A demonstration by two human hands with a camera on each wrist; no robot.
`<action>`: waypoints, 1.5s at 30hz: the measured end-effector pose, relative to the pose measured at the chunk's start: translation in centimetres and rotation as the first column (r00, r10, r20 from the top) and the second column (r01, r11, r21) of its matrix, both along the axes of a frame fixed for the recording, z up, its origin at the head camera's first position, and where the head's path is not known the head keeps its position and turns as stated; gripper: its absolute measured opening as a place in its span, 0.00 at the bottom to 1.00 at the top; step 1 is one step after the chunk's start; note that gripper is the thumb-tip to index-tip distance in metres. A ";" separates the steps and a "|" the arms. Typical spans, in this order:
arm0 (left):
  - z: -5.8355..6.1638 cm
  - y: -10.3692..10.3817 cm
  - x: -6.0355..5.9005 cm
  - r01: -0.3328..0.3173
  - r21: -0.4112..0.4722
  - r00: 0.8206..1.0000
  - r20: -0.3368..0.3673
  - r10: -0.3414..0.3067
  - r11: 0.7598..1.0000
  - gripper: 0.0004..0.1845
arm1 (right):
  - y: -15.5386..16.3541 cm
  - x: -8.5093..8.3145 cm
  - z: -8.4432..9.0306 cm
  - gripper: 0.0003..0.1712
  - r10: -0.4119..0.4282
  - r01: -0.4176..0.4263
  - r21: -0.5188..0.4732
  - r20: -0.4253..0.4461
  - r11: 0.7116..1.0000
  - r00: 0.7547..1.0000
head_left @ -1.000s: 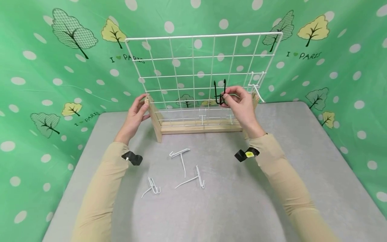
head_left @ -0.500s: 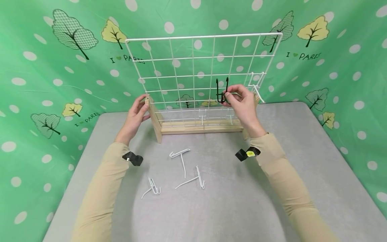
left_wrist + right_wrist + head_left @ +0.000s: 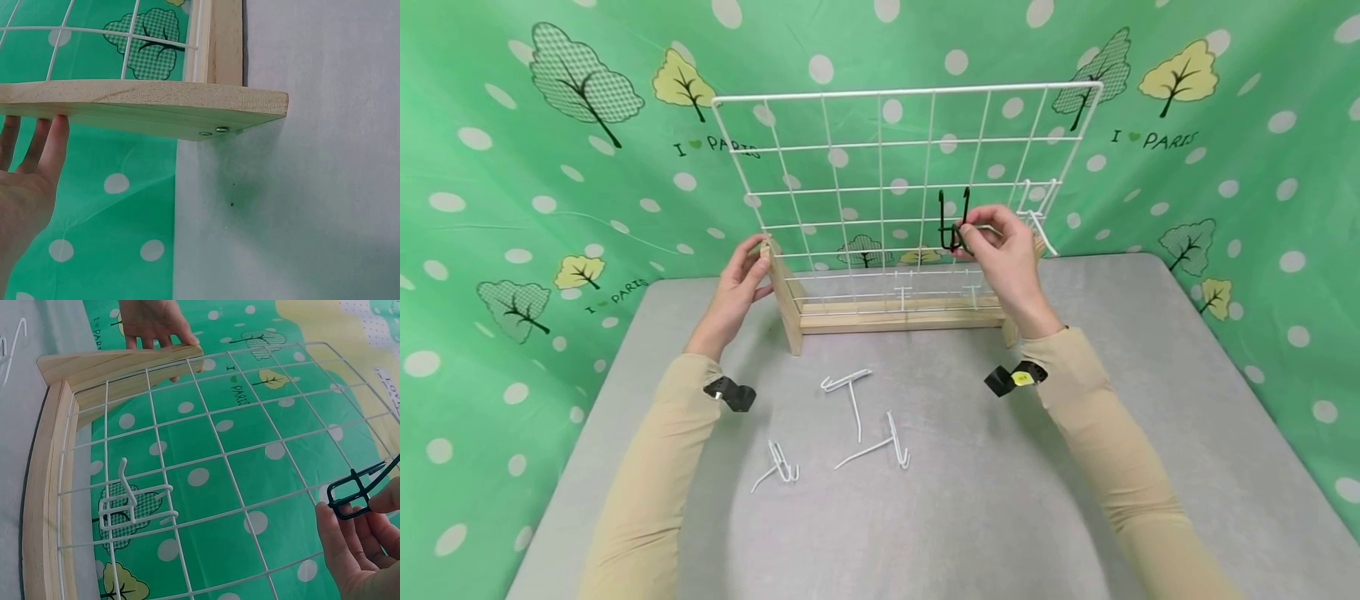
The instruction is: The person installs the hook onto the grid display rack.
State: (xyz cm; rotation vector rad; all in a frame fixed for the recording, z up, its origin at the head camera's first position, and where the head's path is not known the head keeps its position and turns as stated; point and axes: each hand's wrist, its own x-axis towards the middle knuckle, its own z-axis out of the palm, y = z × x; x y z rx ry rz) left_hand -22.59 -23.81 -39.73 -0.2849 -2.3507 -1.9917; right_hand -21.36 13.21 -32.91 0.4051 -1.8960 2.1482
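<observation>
A white wire grid rack (image 3: 906, 92) stands upright in a wooden base. My left hand (image 3: 737, 283) holds the top of its left wooden side panel (image 3: 785, 296); in the left wrist view the fingertips (image 3: 59, 122) press against the panel's outer face. With thumb and fingers, my right hand (image 3: 1006, 254) pinches a black wire hook (image 3: 942, 221), its two prongs pointing up, in front of the right half of the grid. The right wrist view shows the black hook (image 3: 350, 492) overlapping the grid wires, the thumb on its arm.
White hooks hang on the grid: one at the right (image 3: 1033, 218), and two low down, a middle hook (image 3: 902, 293) and another hook (image 3: 972, 293). Three loose white hooks lie on the grey table (image 3: 970, 517). Green patterned cloth (image 3: 587, 167) surrounds the table.
My right hand has moved slightly up and to the right with the black hook. The left hand keeps its hold on the side panel.
</observation>
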 end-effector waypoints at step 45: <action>-0.3 -0.2 -0.1 -0.007 -0.032 1.000 -0.004 0.007 0.999 0.27 | -0.6 -1.1 0.7 0.03 -0.044 0.044 -0.052 0.003 0.998 0.999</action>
